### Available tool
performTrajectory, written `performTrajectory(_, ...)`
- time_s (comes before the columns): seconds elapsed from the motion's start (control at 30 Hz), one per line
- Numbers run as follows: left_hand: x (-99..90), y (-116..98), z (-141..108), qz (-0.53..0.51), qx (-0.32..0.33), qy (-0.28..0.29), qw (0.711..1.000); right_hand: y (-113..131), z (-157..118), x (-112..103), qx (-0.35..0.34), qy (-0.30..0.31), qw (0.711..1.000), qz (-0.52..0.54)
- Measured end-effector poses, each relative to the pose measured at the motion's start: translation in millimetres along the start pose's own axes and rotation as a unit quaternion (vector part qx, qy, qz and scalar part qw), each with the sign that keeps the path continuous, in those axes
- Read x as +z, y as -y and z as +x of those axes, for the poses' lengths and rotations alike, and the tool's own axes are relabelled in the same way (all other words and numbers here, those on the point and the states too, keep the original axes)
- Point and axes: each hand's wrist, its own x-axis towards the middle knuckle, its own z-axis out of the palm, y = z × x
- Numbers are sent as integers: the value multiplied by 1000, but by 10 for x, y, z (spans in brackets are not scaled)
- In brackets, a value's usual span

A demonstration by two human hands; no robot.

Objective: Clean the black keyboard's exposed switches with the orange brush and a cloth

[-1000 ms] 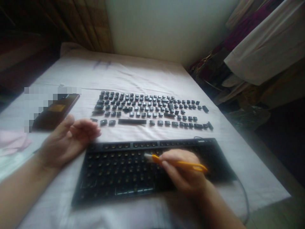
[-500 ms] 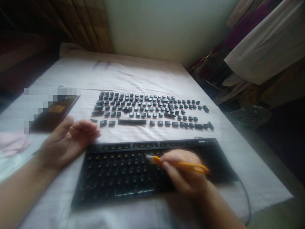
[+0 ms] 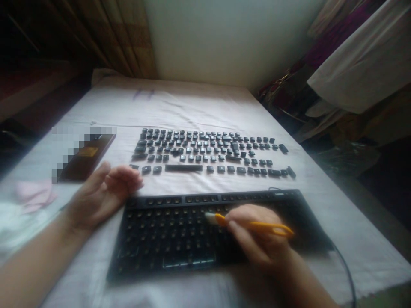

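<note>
A black keyboard point(image 3: 141, 239) with its keycaps off lies across the cloth in front of me. My right hand point(image 3: 257, 233) grips a small orange-handled brush point(image 3: 272, 228). Its pale bristles are over the upper middle rows of bare key posts; blur hides whether they touch. Near the keyboard's upper left corner, my left hand point(image 3: 104, 192) rests with thumb and loosely curved fingers apart, holding nothing. Beyond the keyboard, the loose black keycaps point(image 3: 191, 150) are laid out in rows, with the long spacebar keycap point(image 3: 183, 168) in the nearest row.
A dark brown flat object point(image 3: 85, 158), partly blurred out, lies left of the keycaps. Beside it is a pink cloth point(image 3: 35, 196). The keyboard cable point(image 3: 346, 265) runs off the right side. Hanging clothes point(image 3: 356, 72) are beyond the table's right edge.
The whole view has shifted slightly, moving everything right and a little down. The brush stays in my right hand over nearly the same part of the keyboard. My left hand keeps its pose.
</note>
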Motion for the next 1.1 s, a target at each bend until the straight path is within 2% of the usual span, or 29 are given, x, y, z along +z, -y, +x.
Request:
performTrajectory(0.2, -10, 3, -15, 2, -12, -14, 1000, -12, 12, 37, -5, 13, 1000, 19)
performTrajectory(0.43, -52, 23, -5, 7, -5, -2, 1000, 29, 2, -7, 15, -29, 999, 39)
performTrajectory(0.57, -64, 38, -4, 1, -9, 2, 1000, 69, 2, -11, 30, -30, 999, 25)
performTrajectory(0.8, -63, 43, -11, -7, -14, 0, 1000, 57, 1, 31, 13, -47, 999, 12)
performTrajectory(1.1, -6, 23, -23, -16, -13, -5, 1000, 116, 41, 8, 21, -21, 1000, -4)
